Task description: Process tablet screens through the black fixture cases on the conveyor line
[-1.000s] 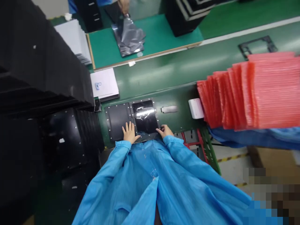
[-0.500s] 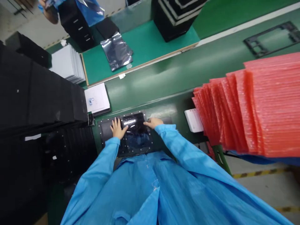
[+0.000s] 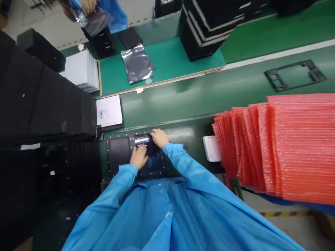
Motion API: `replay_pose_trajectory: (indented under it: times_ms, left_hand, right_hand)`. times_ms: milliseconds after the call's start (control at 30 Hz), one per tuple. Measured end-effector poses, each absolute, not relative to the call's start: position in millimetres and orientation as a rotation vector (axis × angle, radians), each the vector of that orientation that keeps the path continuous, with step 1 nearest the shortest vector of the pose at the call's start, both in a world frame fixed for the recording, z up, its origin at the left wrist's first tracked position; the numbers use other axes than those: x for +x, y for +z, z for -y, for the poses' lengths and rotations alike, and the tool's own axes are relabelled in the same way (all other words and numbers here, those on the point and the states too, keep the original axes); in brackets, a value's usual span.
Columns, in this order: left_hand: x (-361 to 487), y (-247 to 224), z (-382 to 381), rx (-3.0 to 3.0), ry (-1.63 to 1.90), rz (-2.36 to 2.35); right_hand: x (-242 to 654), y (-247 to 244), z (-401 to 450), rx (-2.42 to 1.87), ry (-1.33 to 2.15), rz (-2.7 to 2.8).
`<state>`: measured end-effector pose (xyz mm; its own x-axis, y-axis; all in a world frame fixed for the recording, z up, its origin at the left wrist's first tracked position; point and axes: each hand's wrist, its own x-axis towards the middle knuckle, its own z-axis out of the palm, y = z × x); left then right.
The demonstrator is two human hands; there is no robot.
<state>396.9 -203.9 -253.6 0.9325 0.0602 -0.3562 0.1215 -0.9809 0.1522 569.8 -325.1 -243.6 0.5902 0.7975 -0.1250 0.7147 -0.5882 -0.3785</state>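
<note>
A flat black panel [image 3: 118, 155] edged with small light studs lies on the green bench in front of me, two frames side by side. Over its right half is a dark glossy film [image 3: 154, 162], with a bright reflection near its top. My right hand [image 3: 159, 138] is at the film's upper right corner, fingers bent together over the edge; the fingertips are partly hidden. My left hand [image 3: 139, 157] is over the film's left side, its fingers smeared by motion, so its grip cannot be made out.
Pink bubble-wrap bags [image 3: 295, 146] are stacked right, beside a white device [image 3: 211, 149]. Black blocks [image 3: 49, 97] rise on the left, near papers [image 3: 110, 109]. Silvery bags [image 3: 138, 64] and a black frame [image 3: 295, 75] lie farther back. Across the bench, a co-worker's hand [image 3: 88, 5] holds a bag.
My left hand has moved from the panel's left half onto the film, its spread fingers drawing in. My right hand has shifted from the film's right edge to its upper corner. The view has shifted.
</note>
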Motion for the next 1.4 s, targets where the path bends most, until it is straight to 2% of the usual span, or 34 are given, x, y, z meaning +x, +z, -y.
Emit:
replay_pose_trajectory:
  times_ms: [67,133,267,433,500,667,833,900,1000,1100,1233,1400]
  left_hand:
    - [349,-277,224,2.859,-0.537,0.344]
    - [314,-299,234,2.82,-0.473,0.526]
    - [304,-313,230,2.769,-0.401,0.588]
    - [323,-283,215,2.657,-0.382,0.557]
    - [319,-271,195,2.651,-0.283,0.295]
    - [310,-255,119,2.534,0.075,-0.96]
    - [319,-228,91,2.218,0.007,-1.38]
    - [316,-215,102,2.177,0.09,-1.32]
    - [304,-207,146,2.255,0.164,-0.771]
    - [300,-216,208,2.363,-0.097,-0.315]
    - [309,-232,260,2.501,-0.485,-0.245]
    - [316,-232,270,2.582,-0.556,-0.288]
  right_hand:
    - [562,-256,321,-2.389,0.335,1.445]
    - [559,-270,319,-2.348,0.328,1.491]
    - [555,-278,316,-2.409,0.349,1.415]
    - [531,-245,300,-2.613,0.421,1.103]
    - [507,-235,305,-2.676,0.492,1.024]
    - [407,-250,354,-2.702,0.68,1.094]
    - [350,-275,386,-2.791,0.759,0.98]
    - [355,-275,384,-2.738,0.773,0.959]
    - [380,-270,374,-2.424,0.782,0.822]
    - [411,-266,366,-2.017,0.722,0.315]
    - [437,-273,364,-1.811,0.659,-0.016]
    - [446,-285,368,-1.641,0.648,0.011]
